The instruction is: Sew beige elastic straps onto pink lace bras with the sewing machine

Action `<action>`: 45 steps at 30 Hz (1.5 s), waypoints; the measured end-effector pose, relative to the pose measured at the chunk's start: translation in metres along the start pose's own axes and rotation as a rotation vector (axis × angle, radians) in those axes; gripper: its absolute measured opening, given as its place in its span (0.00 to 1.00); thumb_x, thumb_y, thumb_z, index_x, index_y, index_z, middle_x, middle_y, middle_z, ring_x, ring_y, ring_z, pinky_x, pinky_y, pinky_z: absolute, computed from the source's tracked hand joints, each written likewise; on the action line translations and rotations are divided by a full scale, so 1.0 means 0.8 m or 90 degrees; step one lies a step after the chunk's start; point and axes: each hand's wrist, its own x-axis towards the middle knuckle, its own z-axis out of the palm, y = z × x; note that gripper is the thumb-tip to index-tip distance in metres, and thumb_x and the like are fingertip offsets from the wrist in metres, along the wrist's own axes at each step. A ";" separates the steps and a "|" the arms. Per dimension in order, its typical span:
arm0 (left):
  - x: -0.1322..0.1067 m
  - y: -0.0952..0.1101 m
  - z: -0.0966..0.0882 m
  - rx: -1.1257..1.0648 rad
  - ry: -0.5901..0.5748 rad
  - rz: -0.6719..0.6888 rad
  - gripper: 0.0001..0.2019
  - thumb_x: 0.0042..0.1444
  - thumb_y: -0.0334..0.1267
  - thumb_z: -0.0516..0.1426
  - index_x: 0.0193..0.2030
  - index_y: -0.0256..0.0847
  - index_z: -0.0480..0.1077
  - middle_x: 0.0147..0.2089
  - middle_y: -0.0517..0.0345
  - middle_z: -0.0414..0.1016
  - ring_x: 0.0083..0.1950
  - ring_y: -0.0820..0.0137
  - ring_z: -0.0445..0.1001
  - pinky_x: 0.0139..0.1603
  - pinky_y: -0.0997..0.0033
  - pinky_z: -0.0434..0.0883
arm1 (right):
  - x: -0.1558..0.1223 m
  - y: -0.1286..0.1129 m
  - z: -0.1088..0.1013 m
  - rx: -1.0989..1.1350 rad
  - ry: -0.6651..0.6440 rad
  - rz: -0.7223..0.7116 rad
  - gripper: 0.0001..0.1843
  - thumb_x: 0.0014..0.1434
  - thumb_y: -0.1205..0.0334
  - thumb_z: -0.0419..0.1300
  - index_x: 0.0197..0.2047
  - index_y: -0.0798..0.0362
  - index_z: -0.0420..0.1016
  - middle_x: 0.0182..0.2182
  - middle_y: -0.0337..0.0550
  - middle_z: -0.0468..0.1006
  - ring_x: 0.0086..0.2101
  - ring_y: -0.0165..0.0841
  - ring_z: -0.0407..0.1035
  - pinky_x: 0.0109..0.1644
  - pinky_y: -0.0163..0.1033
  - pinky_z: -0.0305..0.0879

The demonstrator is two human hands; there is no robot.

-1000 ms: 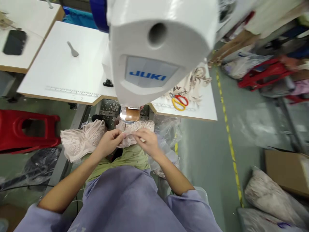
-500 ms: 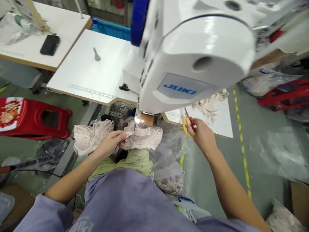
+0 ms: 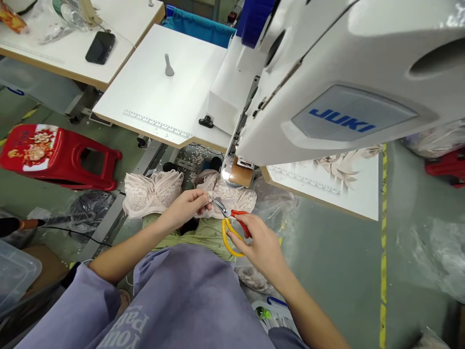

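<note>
A pale beige lace bra [image 3: 154, 194] lies across my lap beneath the sewing machine head, one cup to the left and the other partly behind my hands. My left hand [image 3: 191, 206] is closed in a pinch on the bra's thin strap or band end near the middle. In my right hand [image 3: 257, 240] are scissors [image 3: 232, 236] with one yellow and one red handle loop. Their blades point up and left and reach the fabric right beside my left fingertips. The fabric edge at the blade tips is too small to make out.
The white JUKI sewing machine [image 3: 345, 111] hangs over the right side. White table panels [image 3: 156, 87] with printed rulers stand left and right, with beige fabric strips [image 3: 339, 167] on the right one. A red stool [image 3: 61, 155] stands at left.
My right hand has brought the scissors from the right table edge leftward to the fabric at my left fingers. The view has shifted, and the machine appears larger and further right.
</note>
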 end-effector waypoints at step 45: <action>-0.007 -0.015 -0.009 -0.112 0.096 0.045 0.16 0.59 0.46 0.59 0.26 0.39 0.66 0.23 0.64 0.65 0.24 0.78 0.60 0.27 0.76 0.60 | 0.006 0.045 -0.034 0.090 -0.030 0.242 0.20 0.61 0.47 0.61 0.53 0.43 0.77 0.36 0.45 0.80 0.28 0.37 0.73 0.29 0.43 0.71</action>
